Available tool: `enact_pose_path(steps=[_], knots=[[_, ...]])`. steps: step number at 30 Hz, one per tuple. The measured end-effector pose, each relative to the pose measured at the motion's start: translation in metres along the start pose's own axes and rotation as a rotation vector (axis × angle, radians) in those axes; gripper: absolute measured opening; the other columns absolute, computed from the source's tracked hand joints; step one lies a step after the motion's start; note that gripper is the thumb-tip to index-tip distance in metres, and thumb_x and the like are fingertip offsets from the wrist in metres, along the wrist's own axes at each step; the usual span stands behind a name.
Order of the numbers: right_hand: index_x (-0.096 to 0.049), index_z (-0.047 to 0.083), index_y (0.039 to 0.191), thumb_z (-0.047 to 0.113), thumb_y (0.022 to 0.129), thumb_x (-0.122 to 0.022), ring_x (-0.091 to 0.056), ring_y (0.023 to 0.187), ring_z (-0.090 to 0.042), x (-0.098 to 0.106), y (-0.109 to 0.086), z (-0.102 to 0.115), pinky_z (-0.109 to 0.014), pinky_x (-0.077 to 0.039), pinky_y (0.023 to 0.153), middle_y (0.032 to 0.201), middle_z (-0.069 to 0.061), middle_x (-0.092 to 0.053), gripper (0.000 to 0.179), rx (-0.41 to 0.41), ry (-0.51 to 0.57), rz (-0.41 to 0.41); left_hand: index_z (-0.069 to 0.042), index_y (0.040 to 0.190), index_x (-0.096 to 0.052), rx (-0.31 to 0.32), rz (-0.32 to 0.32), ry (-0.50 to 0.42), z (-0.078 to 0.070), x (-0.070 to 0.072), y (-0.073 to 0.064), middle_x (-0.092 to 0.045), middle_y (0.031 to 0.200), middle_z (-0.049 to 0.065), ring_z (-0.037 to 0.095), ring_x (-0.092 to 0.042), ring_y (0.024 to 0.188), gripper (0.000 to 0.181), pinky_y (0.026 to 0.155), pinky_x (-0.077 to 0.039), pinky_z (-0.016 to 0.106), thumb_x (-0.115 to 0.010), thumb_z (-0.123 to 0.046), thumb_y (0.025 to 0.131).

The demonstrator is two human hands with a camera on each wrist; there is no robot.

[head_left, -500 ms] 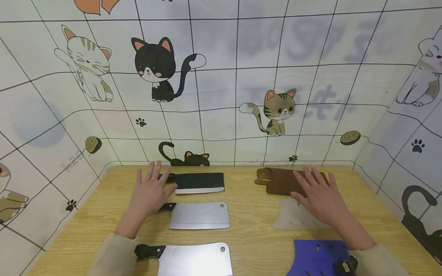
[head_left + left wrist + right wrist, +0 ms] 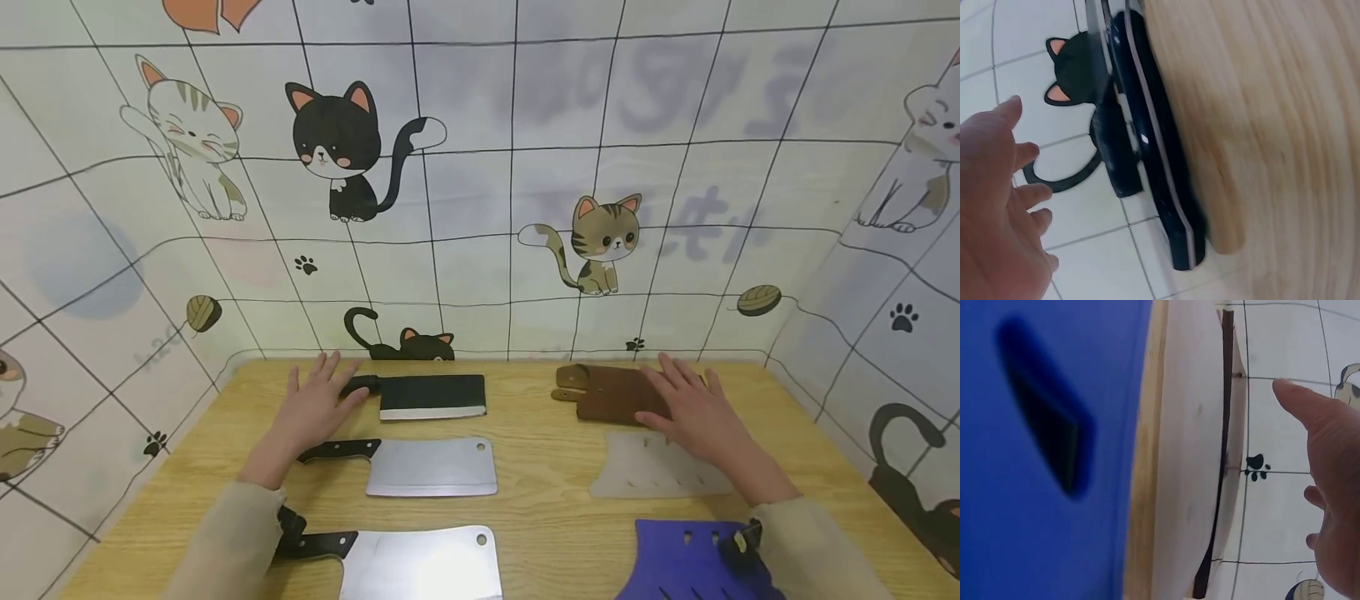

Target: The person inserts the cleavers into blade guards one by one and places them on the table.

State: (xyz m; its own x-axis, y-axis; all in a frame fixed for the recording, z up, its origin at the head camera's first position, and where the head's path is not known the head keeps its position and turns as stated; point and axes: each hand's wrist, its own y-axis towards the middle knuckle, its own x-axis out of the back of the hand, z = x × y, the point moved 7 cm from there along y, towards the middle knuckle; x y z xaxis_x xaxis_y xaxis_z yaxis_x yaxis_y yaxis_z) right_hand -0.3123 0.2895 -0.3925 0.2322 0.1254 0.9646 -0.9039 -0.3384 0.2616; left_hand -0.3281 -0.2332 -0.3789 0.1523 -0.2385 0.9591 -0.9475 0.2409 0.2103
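Observation:
My left hand (image 2: 311,410) is spread with straight fingers at the back left, beside the handle of a black-bladed cleaver (image 2: 432,394). Nearer lie a smaller steel cleaver (image 2: 432,467) and a larger steel one (image 2: 420,567), their black handles to the left. Over a brown leather sheath (image 2: 611,393) hovers my right hand (image 2: 697,417), fingers extended, covering its right end. A translucent whitish slotted sheet (image 2: 645,471) and a blue slotted plastic piece (image 2: 667,554) lie closer to me. In the left wrist view the hand holds nothing and black handles (image 2: 1154,137) appear alongside.
The wooden table (image 2: 540,500) carries everything, blades on the left and flat pieces on the right. A white cloth with cat drawings (image 2: 480,192) rises behind the table and along both sides. Small black devices sit on both wrists.
My left hand has shifted left, uncovering more of the black cleaver's handle and the smaller steel cleaver's handle. The right hand has moved slightly forward, showing more of the whitish sheet. The objects stay put.

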Motion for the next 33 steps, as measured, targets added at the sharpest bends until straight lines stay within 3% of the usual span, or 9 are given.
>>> enact_pose_path(steps=[5,9,14,19,27,33], knots=[[-0.034,0.000,0.157,0.050,0.093,-0.073,-0.027,0.139,-0.060,-0.015,0.013,-0.020,-0.074,-0.022,0.107,0.159,-0.037,-0.022,0.091,-0.063,0.236,0.075,-0.002,0.157,-0.039,-0.003,0.012,-0.118,0.015,-0.006,0.007,-0.025,0.159,0.035,0.054,-0.019,0.147,0.063,0.111,-0.014,0.075,-0.055,-0.038,0.106],[-0.029,-0.001,0.159,0.052,0.089,-0.077,-0.024,0.140,-0.061,-0.022,0.020,-0.033,-0.075,-0.022,0.106,0.159,-0.038,-0.021,0.100,-0.093,0.341,0.105,-0.001,0.159,-0.032,0.010,0.038,-0.250,0.025,-0.014,0.013,-0.023,0.159,0.037,0.058,-0.022,0.144,0.069,0.110,-0.024,0.072,-0.059,-0.034,0.105],[-0.031,-0.005,0.157,0.051,0.083,-0.083,-0.024,0.139,-0.062,-0.031,0.022,-0.042,-0.079,-0.022,0.102,0.157,-0.041,-0.023,0.106,-0.091,0.352,0.145,0.002,0.159,-0.031,0.006,0.026,-0.360,0.038,-0.019,0.018,-0.027,0.158,0.037,0.058,-0.026,0.142,0.074,0.111,-0.025,0.069,-0.065,-0.032,0.103],[-0.034,-0.007,0.154,0.054,0.078,-0.085,-0.024,0.137,-0.064,-0.044,0.022,-0.049,-0.081,-0.022,0.100,0.155,-0.042,-0.024,0.110,-0.119,0.334,0.218,0.003,0.158,-0.030,0.043,0.037,-0.445,0.050,-0.022,0.020,-0.031,0.157,0.035,0.056,-0.030,0.141,0.076,0.110,-0.029,0.067,-0.067,-0.031,0.102],[-0.033,-0.005,0.155,0.054,0.072,-0.089,-0.027,0.136,-0.064,-0.043,0.032,-0.051,-0.079,-0.028,0.099,0.153,-0.038,-0.033,0.116,-0.092,0.328,0.260,0.003,0.157,-0.033,0.068,0.073,-0.473,0.061,-0.032,0.028,-0.039,0.150,0.037,0.059,-0.042,0.132,0.076,0.103,-0.039,0.067,-0.070,-0.029,0.099],[-0.034,-0.004,0.154,0.048,0.068,-0.092,-0.029,0.134,-0.065,-0.045,0.035,-0.051,-0.077,-0.032,0.098,0.150,-0.039,-0.037,0.116,-0.070,0.333,0.316,0.002,0.158,-0.033,0.099,0.119,-0.533,0.061,-0.039,0.038,-0.043,0.148,0.036,0.056,-0.041,0.134,0.076,0.106,-0.036,0.066,-0.074,-0.019,0.096]])
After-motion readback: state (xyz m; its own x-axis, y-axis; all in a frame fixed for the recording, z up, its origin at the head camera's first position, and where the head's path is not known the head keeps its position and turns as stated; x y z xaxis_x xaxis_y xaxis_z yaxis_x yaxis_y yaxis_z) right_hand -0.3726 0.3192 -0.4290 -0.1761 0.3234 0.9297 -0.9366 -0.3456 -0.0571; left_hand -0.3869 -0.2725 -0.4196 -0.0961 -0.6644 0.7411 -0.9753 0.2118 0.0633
